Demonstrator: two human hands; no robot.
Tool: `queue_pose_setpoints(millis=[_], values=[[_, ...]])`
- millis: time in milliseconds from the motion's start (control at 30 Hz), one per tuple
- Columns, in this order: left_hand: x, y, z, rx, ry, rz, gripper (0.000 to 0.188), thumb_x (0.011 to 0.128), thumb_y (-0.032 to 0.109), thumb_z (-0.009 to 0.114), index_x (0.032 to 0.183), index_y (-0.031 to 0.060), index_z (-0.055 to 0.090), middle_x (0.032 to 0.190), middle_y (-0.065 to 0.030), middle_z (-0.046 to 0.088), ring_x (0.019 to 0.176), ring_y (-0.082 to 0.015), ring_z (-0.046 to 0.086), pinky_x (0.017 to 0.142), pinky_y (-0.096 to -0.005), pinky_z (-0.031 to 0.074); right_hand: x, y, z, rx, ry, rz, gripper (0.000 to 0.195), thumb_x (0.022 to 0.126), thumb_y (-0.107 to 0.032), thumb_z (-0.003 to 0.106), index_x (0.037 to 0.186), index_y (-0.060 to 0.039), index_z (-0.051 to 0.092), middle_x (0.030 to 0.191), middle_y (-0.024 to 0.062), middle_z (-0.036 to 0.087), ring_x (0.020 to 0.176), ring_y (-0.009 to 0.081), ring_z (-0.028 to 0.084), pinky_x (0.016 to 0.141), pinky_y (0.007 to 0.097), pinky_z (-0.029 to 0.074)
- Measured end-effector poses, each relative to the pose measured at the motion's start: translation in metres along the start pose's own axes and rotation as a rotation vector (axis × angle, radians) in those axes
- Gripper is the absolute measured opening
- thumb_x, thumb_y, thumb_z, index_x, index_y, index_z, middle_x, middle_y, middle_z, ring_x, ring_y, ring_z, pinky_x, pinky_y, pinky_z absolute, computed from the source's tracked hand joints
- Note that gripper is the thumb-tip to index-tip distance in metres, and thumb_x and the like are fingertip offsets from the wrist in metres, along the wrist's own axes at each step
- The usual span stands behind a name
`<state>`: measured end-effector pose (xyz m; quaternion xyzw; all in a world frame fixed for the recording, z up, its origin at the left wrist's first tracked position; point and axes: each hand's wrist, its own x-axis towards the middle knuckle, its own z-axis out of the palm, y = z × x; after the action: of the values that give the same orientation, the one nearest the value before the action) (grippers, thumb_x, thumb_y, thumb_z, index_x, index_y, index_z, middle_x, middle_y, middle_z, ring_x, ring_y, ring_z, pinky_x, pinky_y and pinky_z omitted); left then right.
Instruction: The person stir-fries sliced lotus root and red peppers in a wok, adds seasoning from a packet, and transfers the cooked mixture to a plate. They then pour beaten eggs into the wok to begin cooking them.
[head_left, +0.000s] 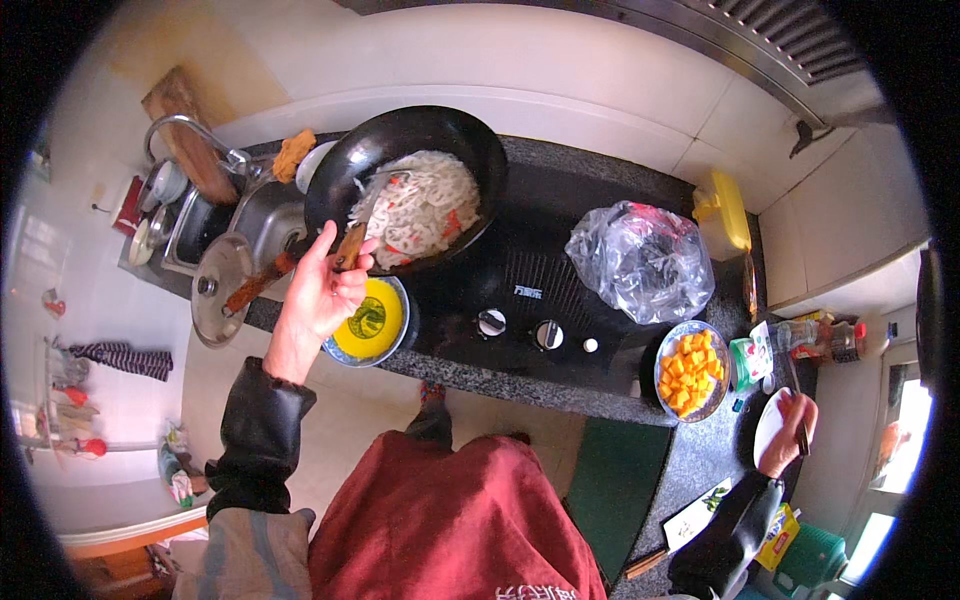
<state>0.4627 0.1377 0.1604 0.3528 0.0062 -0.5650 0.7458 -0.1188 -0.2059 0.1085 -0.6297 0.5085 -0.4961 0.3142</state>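
Note:
My left hand (330, 281) grips the wooden handle of a metal spatula (351, 244), whose blade rests in a black wok (487, 161). Sliced lotus root (435, 195) with red pieces fills the wok's middle. The wok's own wooden handle (259, 285) runs just left of the hand. Under that hand sits a bowl of yellow liquid (386, 319) with a dark pattern at its centre. Far right, my right hand (795, 431) is closed around a dark, thin utensil (801, 427) over a white plate (767, 424). A bowl of orange cubes (690, 375) stands left of that plate.
A glass lid (221, 292) leans beside the sink (274, 206). Clear plastic (641, 259) covers the hob's right side. Along the right counter are a yellow container (721, 214), bottles (840, 341), and a white board with green pieces (697, 514). A range hood (675, 45) hangs above.

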Motion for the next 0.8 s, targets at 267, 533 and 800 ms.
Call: queue_pose_setpoints(millis=[267, 533, 800], values=[[-0.029, 0.036, -0.023, 0.003, -0.063, -0.085, 0.037, 0.099, 0.030, 0.040, 0.107, -0.0036, 0.053, 0.065, 0.0030, 0.046, 0.034, 0.0008, 0.034, 0.029, -0.0142, 0.030, -0.088, -0.204, 0.264, 0.501, -0.688, 0.086, 0.025, 0.091, -0.014, 0.050, 0.109, 0.0015, 0.056, 0.097, 0.0138, 0.063, 0.087, 0.0254, 0.065, 0.080, 0.0334, 0.051], [-0.068, 0.068, -0.045, 0.913, 0.136, -0.092, 0.017, 0.094, 0.019, 0.050, 0.101, 0.0025, 0.049, 0.063, -0.0056, 0.055, 0.035, -0.0085, 0.040, 0.032, -0.0229, 0.030, -0.121, -0.260, 0.416, 0.395, -0.750, -0.072, 0.027, 0.097, -0.022, 0.048, 0.103, 0.0007, 0.061, 0.082, 0.0077, 0.063, 0.065, 0.0123, 0.059, 0.059, 0.0232, 0.049], [-0.070, 0.071, -0.077, 1.685, 0.194, 0.427, 0.025, 0.085, 0.009, 0.059, 0.105, -0.0018, 0.049, 0.071, -0.0212, 0.056, 0.066, -0.0409, 0.058, 0.055, -0.0420, 0.044, -0.127, -0.251, 0.458, 0.206, -0.759, -0.246, 0.026, 0.097, -0.023, 0.048, 0.106, -0.0009, 0.060, 0.087, 0.0103, 0.063, 0.071, 0.0124, 0.061, 0.067, 0.0249, 0.050]])
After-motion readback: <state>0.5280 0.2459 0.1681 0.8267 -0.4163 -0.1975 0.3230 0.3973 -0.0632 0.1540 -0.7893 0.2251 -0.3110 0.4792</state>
